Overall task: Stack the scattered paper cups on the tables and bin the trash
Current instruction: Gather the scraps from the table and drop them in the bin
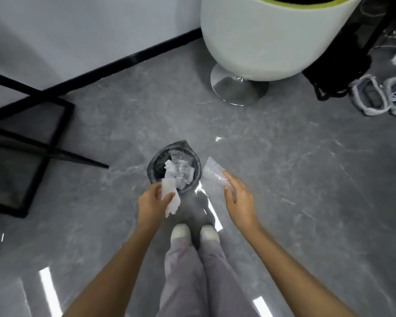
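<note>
A small round dark bin stands on the grey floor just ahead of my feet, holding white tissue and clear plastic wrap. My left hand grips a crumpled white tissue at the bin's near rim. My right hand holds a clear crinkled plastic wrapper just to the right of the bin. No paper cups are in view.
A white and green round chair on a chrome base stands at the back right. A black metal table frame is on the left. Shoes and a black bag lie at the far right. A wall runs behind.
</note>
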A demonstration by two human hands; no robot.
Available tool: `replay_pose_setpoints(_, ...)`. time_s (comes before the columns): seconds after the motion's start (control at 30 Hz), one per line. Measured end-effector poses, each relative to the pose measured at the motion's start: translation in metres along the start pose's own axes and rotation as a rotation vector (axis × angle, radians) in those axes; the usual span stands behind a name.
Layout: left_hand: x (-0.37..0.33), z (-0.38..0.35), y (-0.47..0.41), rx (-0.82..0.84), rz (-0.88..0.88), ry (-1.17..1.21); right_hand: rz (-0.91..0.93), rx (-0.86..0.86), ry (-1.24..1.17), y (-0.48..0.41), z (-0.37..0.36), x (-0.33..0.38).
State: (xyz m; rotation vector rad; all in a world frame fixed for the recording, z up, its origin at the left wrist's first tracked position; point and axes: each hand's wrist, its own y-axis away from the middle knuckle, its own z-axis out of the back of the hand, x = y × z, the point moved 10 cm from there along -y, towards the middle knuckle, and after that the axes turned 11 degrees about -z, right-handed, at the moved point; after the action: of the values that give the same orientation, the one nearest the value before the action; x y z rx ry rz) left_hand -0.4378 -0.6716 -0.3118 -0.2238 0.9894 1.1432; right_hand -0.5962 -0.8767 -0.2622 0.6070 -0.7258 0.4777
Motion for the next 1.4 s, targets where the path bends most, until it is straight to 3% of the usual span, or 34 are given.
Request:
replay_pose_setpoints(0.27, 0.106, -0.045, -0.109, -0.048, 0.087, 0.053, 0.188, -0.065, 0.042, -0.122, -0.125, -0.015)
replay_pose_setpoints(0.4, 0.157, -0.077, -0.155, -0.07, 0.129, 0.103, 0.327, -0.074, 0.197, -0.172, -0.203, -0.031)
replay_pose_setpoints(0.47, 0.184, -0.091, -0.175, -0.072, 0.151, 0.102, 0.351, 0.014, 0.323, -0.188, -0.25, -0.049)
replay_pose_setpoints(0.57, 0.22, -0.113, -0.2, -0.067, 0.186, 0.081, 0.24, 0.251, 0.53, -0.203, -0.315, -0.099)
replay_pose_setpoints(0.63, 0.237, -0.126, -0.211, -0.06, 0.209, 0.069, 0.229, 0.296, 0.653, -0.208, -0.338, -0.123)
replay_pose_setpoints(0.73, 0.252, -0.141, -0.22, -0.033, 0.23, 0.048, 0.18, 0.322, 0.654, -0.214, -0.354, -0.143)
replay_pose_setpoints(0.9, 0.25, -0.146, -0.216, -0.035, 0.224, 0.09, 0.055, 0.419, 0.542, -0.208, -0.352, -0.153)
replay_pose_setpoints(1.03, 0.218, -0.116, -0.193, -0.038, 0.196, 0.038, 0.098, 0.335, 0.413, -0.192, -0.309, -0.111)
replay_pose_setpoints(1.4, 0.018, 0.014, -0.124, 0.04, -0.049, -0.05, 0.081, 0.122, 0.131, -0.116, -0.133, 0.049)
